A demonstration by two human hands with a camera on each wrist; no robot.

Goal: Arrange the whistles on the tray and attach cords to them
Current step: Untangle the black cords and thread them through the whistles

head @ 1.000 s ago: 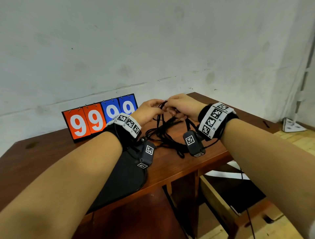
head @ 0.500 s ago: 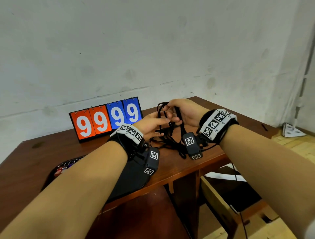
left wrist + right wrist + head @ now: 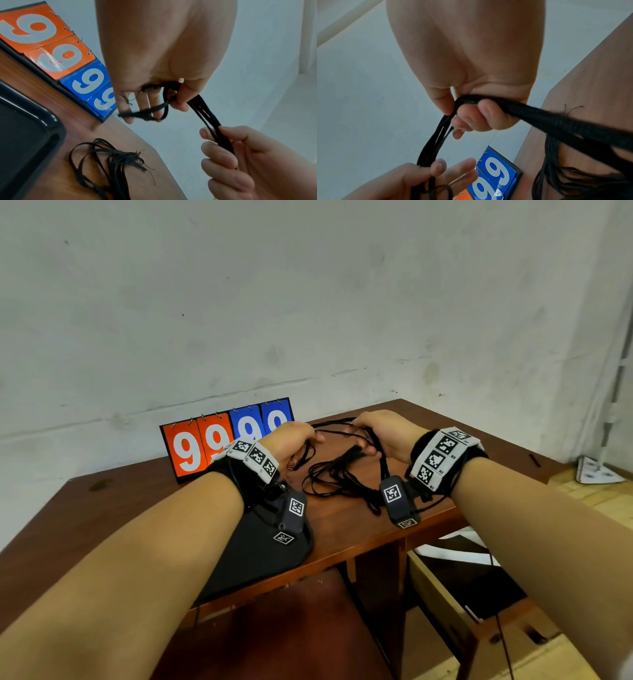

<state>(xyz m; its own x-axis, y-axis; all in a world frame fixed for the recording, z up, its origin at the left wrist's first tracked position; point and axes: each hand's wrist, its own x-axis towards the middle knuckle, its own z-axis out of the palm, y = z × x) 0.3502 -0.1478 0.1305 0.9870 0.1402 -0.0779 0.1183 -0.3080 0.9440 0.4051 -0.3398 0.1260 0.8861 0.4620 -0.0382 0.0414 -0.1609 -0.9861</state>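
Note:
A few black cords [image 3: 334, 428] stretch between my two hands above the brown table [image 3: 346, 529]. My left hand [image 3: 301, 445] pinches their looped ends between thumb and fingers [image 3: 180, 104]. My right hand [image 3: 363, 436] is fisted round the same cords [image 3: 433, 142], and a thick bundle trails from it down to the table. In the left wrist view, more cords [image 3: 111, 162] lie in a loose heap on the table beside the black tray [image 3: 34, 121]. My left forearm covers most of the tray [image 3: 260, 556]. No whistle shows in any view.
An orange and blue flip scoreboard [image 3: 202, 443] reading 9s stands at the back against the white wall. The table's front edge runs just below my wrists. A wooden frame [image 3: 442, 597] sits below on the right. The table's right corner lies beyond my right hand.
My hands have drawn apart sideways, pulling a few cords taut between them. The right hand has come down, and the rest of the bundle lies lower on the table.

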